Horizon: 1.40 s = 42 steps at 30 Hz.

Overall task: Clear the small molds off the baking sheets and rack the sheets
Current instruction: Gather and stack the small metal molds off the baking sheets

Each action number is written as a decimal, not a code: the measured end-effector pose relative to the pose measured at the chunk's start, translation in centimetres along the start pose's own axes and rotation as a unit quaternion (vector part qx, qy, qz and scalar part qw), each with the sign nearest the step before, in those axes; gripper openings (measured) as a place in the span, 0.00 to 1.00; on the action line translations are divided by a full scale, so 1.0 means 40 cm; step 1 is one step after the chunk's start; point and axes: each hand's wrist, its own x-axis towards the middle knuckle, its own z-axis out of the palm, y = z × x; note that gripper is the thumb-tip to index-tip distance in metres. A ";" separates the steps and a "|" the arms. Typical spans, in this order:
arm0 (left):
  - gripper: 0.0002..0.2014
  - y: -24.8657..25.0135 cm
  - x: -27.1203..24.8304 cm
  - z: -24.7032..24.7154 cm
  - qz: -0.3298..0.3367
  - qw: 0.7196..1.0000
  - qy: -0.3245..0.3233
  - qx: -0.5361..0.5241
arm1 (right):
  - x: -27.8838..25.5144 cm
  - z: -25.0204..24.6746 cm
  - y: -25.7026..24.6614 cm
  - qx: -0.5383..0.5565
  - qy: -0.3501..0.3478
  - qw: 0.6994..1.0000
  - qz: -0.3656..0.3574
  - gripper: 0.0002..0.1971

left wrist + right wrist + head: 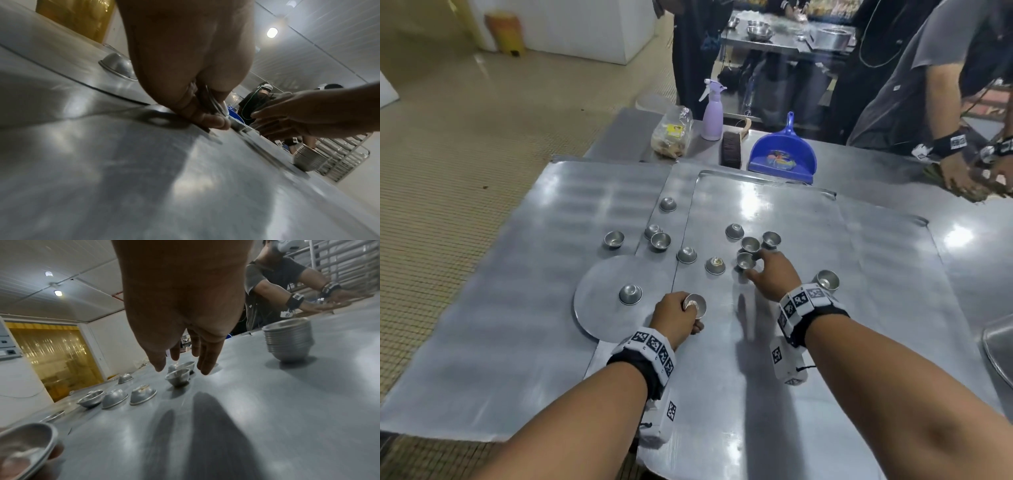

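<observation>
Several small metal molds lie scattered over two overlapping baking sheets (774, 212), some upright, some upside down. My left hand (690, 313) grips a small nested stack of molds (695, 305) near the front; the left wrist view shows the fingers curled round its rims (213, 104). My right hand (751, 270) reaches forward with its fingers spread, just over an upright mold (745, 261), holding nothing. In the right wrist view that mold (177, 378) sits right under the fingertips. A taller stack of molds (827, 280) stands to the right of my right wrist.
A round metal disc (599, 301) at the left bears one upside-down mold (630, 294). At the table's far edge are a blue dustpan (784, 154), a brush (731, 149), a purple spray bottle (713, 114) and a bag (673, 133). Another person's hands (962, 171) work at far right.
</observation>
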 end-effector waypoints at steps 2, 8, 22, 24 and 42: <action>0.11 -0.004 0.005 0.000 -0.001 1.000 0.003 0.003 | 0.021 0.000 -0.004 -0.018 -0.019 1.000 -0.003 0.20; 0.10 -0.016 0.026 0.004 -0.002 1.000 -0.014 0.002 | 0.058 -0.001 0.005 -0.091 -0.083 0.992 -0.004 0.19; 0.10 -0.014 0.053 -0.008 -0.032 0.996 -0.078 -0.019 | 0.025 0.034 0.011 -0.090 -0.110 0.990 0.000 0.01; 0.10 -0.009 0.054 -0.011 -0.038 0.995 -0.086 -0.018 | 0.001 0.044 0.015 -0.065 -0.086 0.994 0.015 0.03; 0.12 -0.001 0.037 -0.037 -0.001 0.994 -0.103 -0.035 | -0.229 0.122 -0.052 0.098 -0.008 0.995 0.023 0.22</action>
